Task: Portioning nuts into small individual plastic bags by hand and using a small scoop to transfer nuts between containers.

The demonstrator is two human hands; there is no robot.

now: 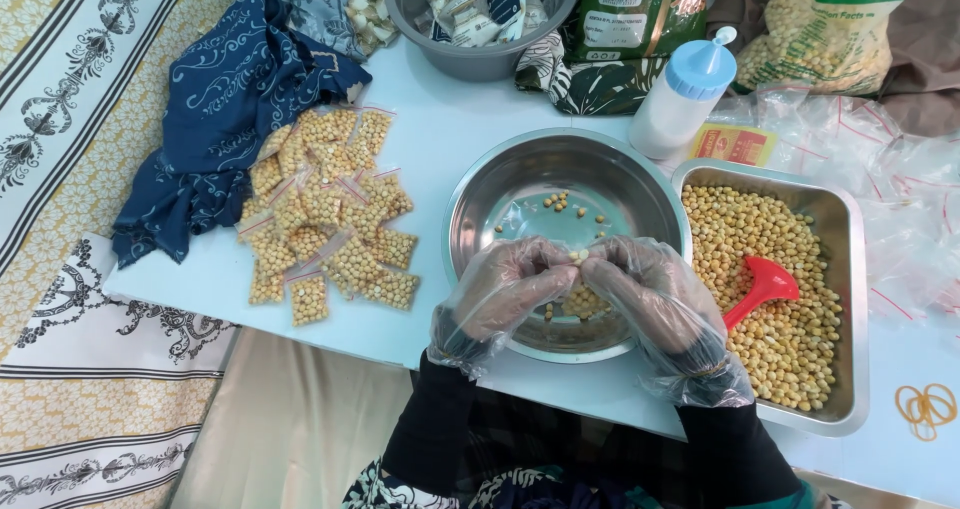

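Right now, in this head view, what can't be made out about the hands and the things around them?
- Small filled bag: mostly hidden between the left hand and right hand; whether it is sealed cannot be told.
- Fingertips: blurred by crinkled clear gloves, so each grip is unclear.
- Red scoop: its bowl is behind the right hand.
- Grey bowl: cut off by the top edge.
- Steel tray: near corner covered by the right wrist.

You have one view, worn on your head, looking steeply down at close range onto the white table (440, 119), its round steel bowl (520, 174) near centre; your near edge runs along the bottom.
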